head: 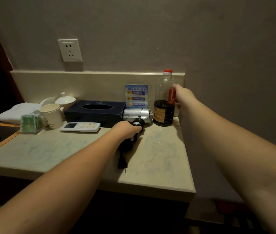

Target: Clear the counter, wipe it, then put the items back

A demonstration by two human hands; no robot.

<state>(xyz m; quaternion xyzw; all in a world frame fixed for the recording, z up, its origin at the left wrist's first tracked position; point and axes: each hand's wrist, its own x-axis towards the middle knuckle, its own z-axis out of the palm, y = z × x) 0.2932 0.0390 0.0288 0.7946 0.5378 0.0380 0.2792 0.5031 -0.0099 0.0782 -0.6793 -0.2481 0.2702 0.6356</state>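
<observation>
Left hand (pixel 125 130) grips silver hair dryer (pixel 138 115); right hand (pixel 183 97) apparently holds the dark-sauce bottle's (pixel 164 98) red handle.

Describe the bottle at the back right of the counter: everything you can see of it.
The bottle is clear plastic with a red cap and a red side handle. It stands upright at the counter's back right corner, against the low ledge. Dark liquid fills roughly the bottom third, and an orange and dark label wraps the lower body. The right hand grips its handle. The silver hair dryer lies just to its left; whether they touch is unclear.
</observation>
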